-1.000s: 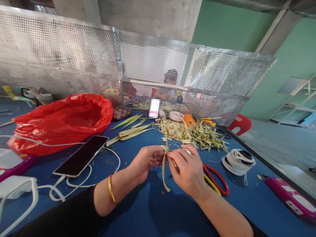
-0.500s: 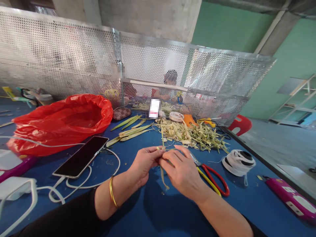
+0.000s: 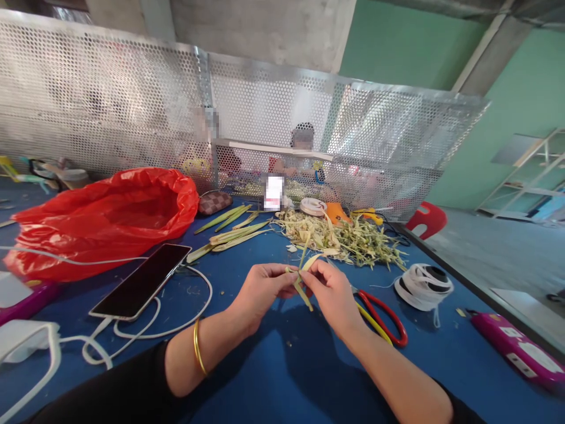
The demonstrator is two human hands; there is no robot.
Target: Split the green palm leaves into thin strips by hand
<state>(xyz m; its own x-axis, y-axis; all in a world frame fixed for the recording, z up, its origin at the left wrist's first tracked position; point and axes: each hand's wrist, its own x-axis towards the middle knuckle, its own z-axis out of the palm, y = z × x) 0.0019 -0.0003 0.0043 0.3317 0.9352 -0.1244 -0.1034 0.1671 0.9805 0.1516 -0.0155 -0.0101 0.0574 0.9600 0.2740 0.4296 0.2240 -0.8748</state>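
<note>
Strips of pale green leaf (image 3: pixel 305 297) cross between my hands above the blue table (image 3: pixel 247 388). My left hand (image 3: pixel 265 291) pinches them from the left, thumb against fingers. From the right, my right hand (image 3: pixel 329 288) pinches the same strips close to the left fingertips. One strip end points up, a wider one leans to the upper right, and another hangs down. Scissors with red and yellow handles (image 3: pixel 392 321) lie just right of my right hand, their blades partly hidden. Behind the hands is a heap of leaf scraps (image 3: pixel 344 235).
Long leaf pieces (image 3: pixel 238 235) lie behind my left hand. A phone (image 3: pixel 143 281) with a white cable and a red plastic bag (image 3: pixel 101 224) are at left. A ribbon roll (image 3: pixel 424 287) and a purple device (image 3: pixel 516 347) sit at right. A perforated metal screen (image 3: pixel 273 100) stands behind.
My right hand has turned and its fingers have drawn in to a pinch, so more of the strips shows. The strips now spread apart between the hands. The view has shifted slightly.
</note>
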